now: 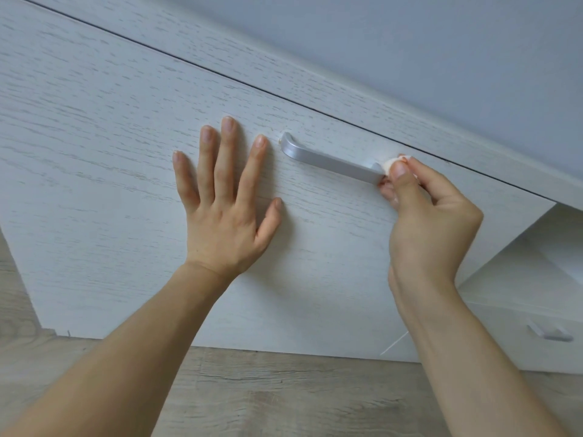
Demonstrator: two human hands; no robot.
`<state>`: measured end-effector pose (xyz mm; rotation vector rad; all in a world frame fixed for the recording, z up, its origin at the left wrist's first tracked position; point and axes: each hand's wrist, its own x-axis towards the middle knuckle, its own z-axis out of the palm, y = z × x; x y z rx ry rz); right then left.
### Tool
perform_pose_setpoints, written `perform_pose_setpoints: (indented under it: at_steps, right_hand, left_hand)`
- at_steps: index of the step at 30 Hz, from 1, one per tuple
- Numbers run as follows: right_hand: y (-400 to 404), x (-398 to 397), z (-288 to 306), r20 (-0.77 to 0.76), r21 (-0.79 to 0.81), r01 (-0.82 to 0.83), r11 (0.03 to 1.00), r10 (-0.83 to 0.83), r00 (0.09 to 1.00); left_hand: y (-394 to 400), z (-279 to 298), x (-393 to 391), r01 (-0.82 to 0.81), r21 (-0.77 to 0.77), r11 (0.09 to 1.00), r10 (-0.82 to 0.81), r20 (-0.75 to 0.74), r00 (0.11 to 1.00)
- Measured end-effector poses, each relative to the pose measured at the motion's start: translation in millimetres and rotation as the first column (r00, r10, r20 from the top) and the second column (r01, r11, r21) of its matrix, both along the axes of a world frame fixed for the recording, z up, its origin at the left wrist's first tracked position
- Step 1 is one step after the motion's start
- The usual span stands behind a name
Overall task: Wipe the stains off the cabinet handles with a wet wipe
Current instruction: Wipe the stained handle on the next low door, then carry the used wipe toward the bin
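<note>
A silver bar handle (328, 160) is fixed to the white wood-grain cabinet door (110, 152). A small brownish stain shows at the handle's left foot. My left hand (225, 212) lies flat on the door just left of the handle, fingers straight and spread. My right hand (422, 216) pinches a small bunched white wet wipe (388, 163) and holds it against the handle's right end. Most of the wipe is hidden inside my fingers.
A second silver handle (550, 334) sits on a lower drawer at the right, below an open white shelf recess (536, 247). Wood-look floor (284, 398) runs under the cabinet. A pale blue-grey wall (410, 42) fills the top right.
</note>
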<state>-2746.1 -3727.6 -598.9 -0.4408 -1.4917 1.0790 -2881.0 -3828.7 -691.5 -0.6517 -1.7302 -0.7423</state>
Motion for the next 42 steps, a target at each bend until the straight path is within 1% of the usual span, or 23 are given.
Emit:
perform_pose_setpoints:
  at_steps: [2, 4, 8, 11, 15, 19, 21, 23, 26, 28, 30, 33, 35, 36, 39, 42]
  right_hand:
    - [-3, -4, 2, 0.009, -0.019, 0.002, 1.000, -0.002, 1.000]
    - [-5, -4, 1, 0.016, -0.015, 0.005, 1.000, -0.005, 1.000]
    - [-10, 3, -3, 0.036, 0.078, 0.009, 0.997, -0.011, 0.999]
    - [-12, 12, -1, 0.084, 0.111, -0.037, 0.993, 0.028, 0.996]
    - [-22, 21, 16, 0.203, 0.035, -0.163, 0.986, 0.153, 0.967]
    - [-27, 30, 66, 0.395, 0.004, -0.265, 0.964, 0.242, 0.886]
    - [-19, 31, 109, 0.467, 0.008, -0.283, 0.959, 0.247, 0.849]
    - [-5, 29, 165, 0.521, 0.039, -0.287, 0.957, 0.226, 0.823]
    - [25, 26, 267, 0.574, 0.140, -0.267, 0.953, 0.141, 0.807]
    - [48, 28, 344, 0.635, 0.208, -0.269, 0.940, 0.080, 0.769]
    - [74, 33, 421, 0.708, 0.306, -0.282, 0.909, -0.019, 0.706]
    - [116, 48, 527, 0.783, 0.427, -0.303, 0.852, -0.181, 0.595]
    - [147, 61, 585, 0.819, 0.454, -0.298, 0.840, -0.262, 0.510]
    - [162, 70, 610, 0.829, 0.447, -0.272, 0.852, -0.280, 0.484]
    - [206, 102, 674, 0.824, 0.402, -0.139, 0.905, -0.292, 0.486]
    - [244, 140, 715, 0.819, 0.382, -0.059, 0.922, -0.308, 0.484]
  left_hand:
    - [-3, 1, 1, 0.006, -0.023, 1.000, -0.006, 0.008, 1.000]
    - [-11, 0, 1, 0.006, -0.080, 0.997, -0.005, 0.015, 1.000]
    - [-37, -11, -1, -0.003, -0.270, 0.963, 0.004, 0.004, 1.000]
    - [-53, -9, 6, -0.021, -0.382, 0.924, 0.037, 0.033, 0.999]
    - [-74, 17, 26, 0.005, -0.563, 0.827, 0.106, 0.165, 0.981]
    - [-104, 65, 54, 0.082, -0.684, 0.725, 0.228, 0.351, 0.908]
    - [-116, 107, 63, 0.126, -0.731, 0.670, 0.281, 0.408, 0.868]
    - [-120, 164, 66, 0.165, -0.758, 0.631, 0.308, 0.440, 0.844]
    - [-101, 273, 66, 0.225, -0.755, 0.616, 0.341, 0.513, 0.788]
    - [-73, 360, 65, 0.250, -0.751, 0.611, 0.344, 0.536, 0.771]
    - [-39, 447, 63, 0.245, -0.777, 0.579, 0.355, 0.511, 0.783]
    - [16, 564, 65, 0.246, -0.785, 0.569, 0.340, 0.496, 0.799]
    - [52, 633, 73, 0.244, -0.784, 0.571, 0.292, 0.472, 0.832]
    - [68, 663, 79, 0.244, -0.786, 0.568, 0.269, 0.458, 0.848]
    - [112, 736, 97, 0.230, -0.815, 0.532, 0.225, 0.398, 0.889]
    - [153, 784, 121, 0.245, -0.829, 0.503, 0.187, 0.381, 0.906]
